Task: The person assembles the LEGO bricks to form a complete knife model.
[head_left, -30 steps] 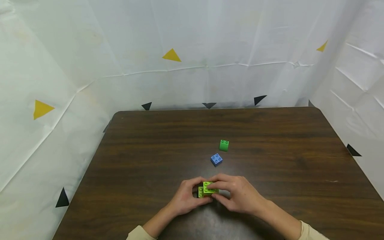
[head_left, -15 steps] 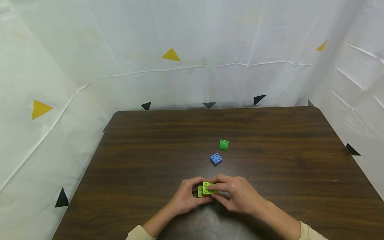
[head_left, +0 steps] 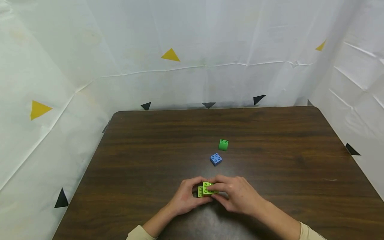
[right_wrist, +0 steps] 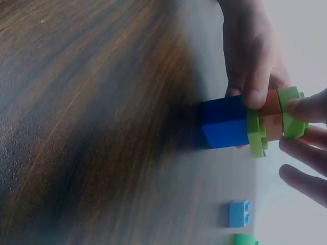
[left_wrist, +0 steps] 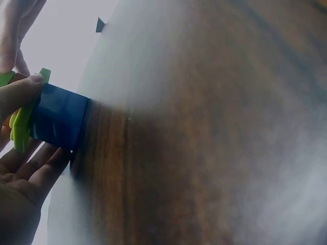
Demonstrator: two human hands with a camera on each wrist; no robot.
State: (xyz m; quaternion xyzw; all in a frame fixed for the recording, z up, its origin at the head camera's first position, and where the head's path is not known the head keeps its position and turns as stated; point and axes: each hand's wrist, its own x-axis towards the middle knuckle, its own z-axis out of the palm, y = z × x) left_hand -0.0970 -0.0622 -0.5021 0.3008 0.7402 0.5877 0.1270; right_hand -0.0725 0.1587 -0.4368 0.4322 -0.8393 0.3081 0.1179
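A small tower of toy building bricks stands upright near the table's front edge between my hands. In the right wrist view it has a dark blue block (right_wrist: 225, 125) at the bottom, a wider lime-green plate (right_wrist: 256, 140), an orange brick (right_wrist: 271, 122), and a lime-green brick (right_wrist: 290, 125) on top. My left hand (head_left: 183, 198) grips the tower from the left, its thumb against the plate and orange brick. My right hand (head_left: 241, 196) pinches the top lime-green brick from the right. Its fingers cover part of the studs in the head view.
Beyond the hands, a blue brick (head_left: 216, 159) with studs up lies on the dark wood table (head_left: 150, 143). Slightly farther back is a green brick (head_left: 223, 145) with a curved side. White sheeting (head_left: 192, 86) with yellow and black triangles surrounds the table.
Hardly anything differs. Both hands stay at the tower in the same hold, and the view shifts very slightly.
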